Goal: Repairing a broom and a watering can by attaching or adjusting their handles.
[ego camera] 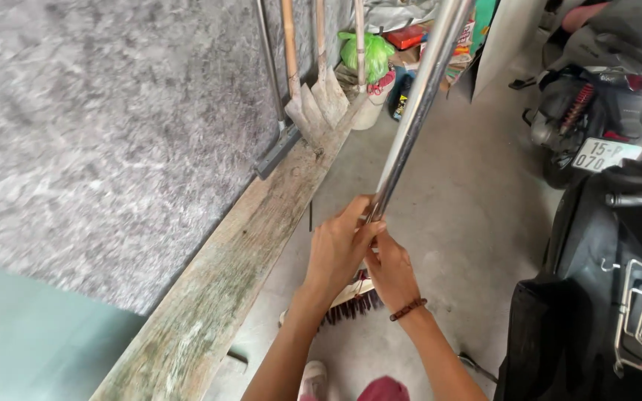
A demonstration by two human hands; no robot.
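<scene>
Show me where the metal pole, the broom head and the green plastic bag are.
metal pole [417,96], head view, middle of the shiny shaft above the hands.
broom head [351,303], head view, dark bristles showing below the wrists.
green plastic bag [365,52], head view, centre of the bag's bulging side.

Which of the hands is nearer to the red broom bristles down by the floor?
The right hand. It grips the shiny metal pole lower down, just above the broom bristles. The left hand holds the same pole slightly higher and to the left, a bit farther away.
</scene>
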